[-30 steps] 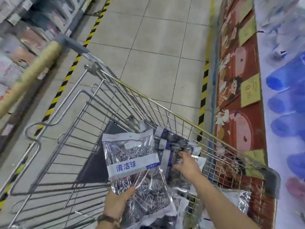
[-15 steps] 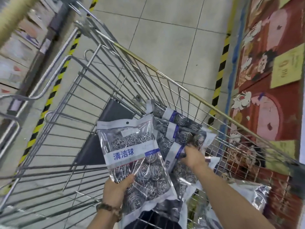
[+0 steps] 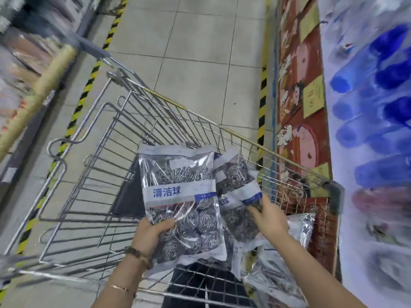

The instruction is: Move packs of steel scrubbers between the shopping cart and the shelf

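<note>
Looking down over a pale tiled floor [image 3: 200,63] stretching ahead of both hands, with yellow-and-black hazard stripes [image 3: 89,85] running along each side of it. Standing between two shelves: a right-hand shelf [image 3: 367,218] beyond the right hand, carrying blurred blue bottles [image 3: 391,72] above a red base panel [image 3: 295,63] showing cartoon figures and yellow tags; a left-hand shelf [image 3: 24,41] far out past the left hand, too smeared for telling its goods.

Reaching into a wire shopping cart [image 3: 191,112] lying directly ahead of and around both hands, its dark seat flap [image 3: 129,196] hanging just beyond the left hand.

Holding up a front pack [image 3: 178,196] of steel scrubbers above the cart, upright and facing the camera, its white band bearing blue characters. Lifting a second pack [image 3: 238,185] just right of it, tilted and partly tucked behind the front pack's edge. Leaving several loose packs [image 3: 278,276] lying in the cart under and beside the right wrist.

Gripping the front pack's lower left corner with the left hand [image 3: 151,234], thumb lying across its face. Pinching the second pack near its white band with the right hand [image 3: 270,221], fingers curling round it.

Wearing a beaded bracelet [image 3: 138,255] at the left wrist and a thin bangle [image 3: 117,287] farther down that forearm.
</note>
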A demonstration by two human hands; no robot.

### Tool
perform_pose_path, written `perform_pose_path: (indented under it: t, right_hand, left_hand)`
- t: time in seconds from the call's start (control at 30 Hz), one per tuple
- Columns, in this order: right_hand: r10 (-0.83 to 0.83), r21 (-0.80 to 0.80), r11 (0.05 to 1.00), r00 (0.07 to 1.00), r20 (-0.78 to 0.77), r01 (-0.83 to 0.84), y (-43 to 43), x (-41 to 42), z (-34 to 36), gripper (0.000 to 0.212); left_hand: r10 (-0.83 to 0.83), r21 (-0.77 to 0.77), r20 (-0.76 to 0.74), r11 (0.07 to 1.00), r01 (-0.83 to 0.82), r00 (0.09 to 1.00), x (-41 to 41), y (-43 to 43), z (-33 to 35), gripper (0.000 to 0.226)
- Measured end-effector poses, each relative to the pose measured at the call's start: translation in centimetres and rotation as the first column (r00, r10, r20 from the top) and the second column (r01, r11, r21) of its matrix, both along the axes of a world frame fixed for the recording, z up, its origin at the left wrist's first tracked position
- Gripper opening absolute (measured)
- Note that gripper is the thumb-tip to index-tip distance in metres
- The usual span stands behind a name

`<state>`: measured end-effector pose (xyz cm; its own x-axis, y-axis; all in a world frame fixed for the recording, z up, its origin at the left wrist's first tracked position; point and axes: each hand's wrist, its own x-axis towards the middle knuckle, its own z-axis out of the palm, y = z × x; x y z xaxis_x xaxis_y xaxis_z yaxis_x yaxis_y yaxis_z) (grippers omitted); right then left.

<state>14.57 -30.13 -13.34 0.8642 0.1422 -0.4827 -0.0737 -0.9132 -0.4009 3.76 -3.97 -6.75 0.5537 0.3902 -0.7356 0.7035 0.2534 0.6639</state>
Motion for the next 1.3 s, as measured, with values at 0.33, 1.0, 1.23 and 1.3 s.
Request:
perform_pose_path:
  t: [0.33,1.0,1.23,1.3]
  right_hand:
    - [-0.717,0.515,0.61,0.697,0.033,0.603,-6.3,-6.6,9.4,0.026]
    - [-0.99,0.633,0.143,0.098,0.105,0.761,-9.3,-25.3,14.2,0.016]
    - [-0.956,0.651,-0.181,-0.287,0.059,0.737,-7.1,-38.6,14.5,0.02]
    - [-0.916,0.663,-0.271,-0.399,0.045,0.698,-6.6,-42.3,14.8,0.023]
  left_hand:
    - [-0.205,-0.068,0.215,0.972,0.224,0.955,1.7,-3.5,3.7,0.08]
    - [-0.712,-0.063,0.255,0.663,0.746,0.655,0.4,-10.7,4.6,0.123]
    - [-0.841,-0.084,0.329,0.427,0.9,0.43,-5.2,-17.2,6.8,0.087]
    - [-0.857,-0.083,0.364,0.361,0.929,0.365,-8.0,-19.7,8.3,0.055]
